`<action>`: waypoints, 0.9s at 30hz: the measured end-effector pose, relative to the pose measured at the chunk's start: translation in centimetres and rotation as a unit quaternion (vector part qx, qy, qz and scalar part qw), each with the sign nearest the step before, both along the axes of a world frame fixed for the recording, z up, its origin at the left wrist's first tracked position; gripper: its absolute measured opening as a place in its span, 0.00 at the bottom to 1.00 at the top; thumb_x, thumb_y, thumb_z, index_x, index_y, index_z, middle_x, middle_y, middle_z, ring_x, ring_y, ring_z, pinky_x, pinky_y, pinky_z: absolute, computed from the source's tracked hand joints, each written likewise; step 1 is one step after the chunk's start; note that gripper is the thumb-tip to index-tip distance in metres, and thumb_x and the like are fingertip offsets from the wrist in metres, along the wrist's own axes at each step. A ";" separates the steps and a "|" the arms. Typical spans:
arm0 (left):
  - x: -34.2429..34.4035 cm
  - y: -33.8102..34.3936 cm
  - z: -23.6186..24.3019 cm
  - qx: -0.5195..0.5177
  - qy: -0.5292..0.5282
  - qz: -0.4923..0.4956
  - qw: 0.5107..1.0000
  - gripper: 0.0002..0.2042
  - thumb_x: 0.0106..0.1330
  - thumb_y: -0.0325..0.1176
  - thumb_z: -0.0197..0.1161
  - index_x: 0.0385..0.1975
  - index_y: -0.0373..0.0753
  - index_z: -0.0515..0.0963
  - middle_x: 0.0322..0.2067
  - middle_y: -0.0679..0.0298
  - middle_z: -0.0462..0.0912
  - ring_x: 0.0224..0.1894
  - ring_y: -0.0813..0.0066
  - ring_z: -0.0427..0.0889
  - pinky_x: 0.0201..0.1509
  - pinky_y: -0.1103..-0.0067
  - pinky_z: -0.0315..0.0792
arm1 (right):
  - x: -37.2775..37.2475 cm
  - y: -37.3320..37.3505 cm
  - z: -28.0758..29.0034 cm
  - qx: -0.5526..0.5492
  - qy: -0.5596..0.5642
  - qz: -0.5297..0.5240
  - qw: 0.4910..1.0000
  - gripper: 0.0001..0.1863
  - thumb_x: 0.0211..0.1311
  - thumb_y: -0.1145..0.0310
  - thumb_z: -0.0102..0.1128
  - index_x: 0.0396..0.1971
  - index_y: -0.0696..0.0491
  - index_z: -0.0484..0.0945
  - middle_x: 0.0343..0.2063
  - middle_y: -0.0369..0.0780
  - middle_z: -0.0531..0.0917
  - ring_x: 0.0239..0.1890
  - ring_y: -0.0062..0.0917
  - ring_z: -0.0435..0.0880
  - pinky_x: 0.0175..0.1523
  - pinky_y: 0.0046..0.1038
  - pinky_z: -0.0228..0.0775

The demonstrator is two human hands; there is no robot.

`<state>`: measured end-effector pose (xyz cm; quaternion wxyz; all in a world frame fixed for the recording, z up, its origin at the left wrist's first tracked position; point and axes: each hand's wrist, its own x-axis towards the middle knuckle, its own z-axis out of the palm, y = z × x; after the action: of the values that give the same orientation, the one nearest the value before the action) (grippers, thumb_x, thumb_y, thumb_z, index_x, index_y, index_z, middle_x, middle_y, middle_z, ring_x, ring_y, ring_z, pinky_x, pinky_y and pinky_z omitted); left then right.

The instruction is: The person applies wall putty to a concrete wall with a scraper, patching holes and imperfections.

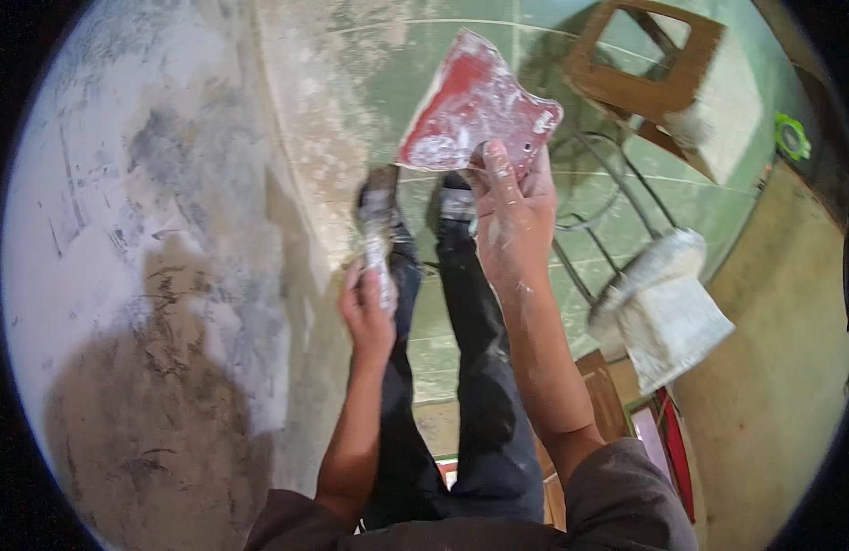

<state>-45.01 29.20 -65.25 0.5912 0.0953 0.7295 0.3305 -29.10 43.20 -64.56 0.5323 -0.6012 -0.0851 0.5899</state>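
My right hand [516, 216] is raised in front of me and grips a flat red plastic spreader [475, 101] by its lower corner. White putty smears cover the spreader's face, and a small hole shows near its right corner. Lower down and to the left, the fingers of my left hand [367, 310] are wrapped round the white-smeared handle of a putty knife [378, 248]. Its wide end points away from me and is blurred. The two tools are apart. White dust or putty marks my right hand and forearm.
On the left rises a patchy plastered wall [204, 119] with my shadow on it. Green tiled floor [424, 367] lies below. To the right stand a brown box-like frame [627, 83], a metal-legged stool [617, 303] bearing a white sack [677, 326], and a green ring-shaped object [792, 138].
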 end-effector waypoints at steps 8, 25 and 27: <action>-0.9 1.2 11.2 0.132 0.072 -0.251 0.956 0.17 0.70 0.35 0.58 0.46 0.24 0.75 0.23 0.65 0.76 0.21 0.83 0.71 0.24 0.84 0.65 | 5.7 -4.0 7.4 -0.044 -0.005 -0.034 0.998 0.23 0.69 0.76 0.54 0.61 0.55 0.61 0.48 0.40 0.77 0.46 0.26 0.80 0.56 0.36 0.73; 2.6 0.3 16.3 0.045 0.050 -0.218 0.974 0.18 0.70 0.34 0.58 0.50 0.23 0.73 0.25 0.65 0.77 0.22 0.85 0.71 0.21 0.85 0.63 | 7.0 -7.8 12.6 -0.044 -0.003 0.034 0.998 0.22 0.68 0.76 0.55 0.60 0.57 0.62 0.52 0.43 0.76 0.50 0.27 0.79 0.55 0.32 0.74; 2.9 0.5 16.5 0.034 0.029 -0.189 0.981 0.18 0.70 0.35 0.58 0.51 0.24 0.74 0.25 0.66 0.77 0.21 0.85 0.71 0.21 0.85 0.62 | 6.9 -8.4 12.5 -0.054 -0.025 0.050 0.997 0.20 0.69 0.73 0.56 0.58 0.59 0.64 0.48 0.41 0.78 0.48 0.23 0.79 0.54 0.29 0.72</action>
<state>-42.08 29.71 -48.76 0.6184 0.2609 0.7033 0.2345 -22.21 34.83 -52.02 0.4666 -0.6382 -0.0965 0.6047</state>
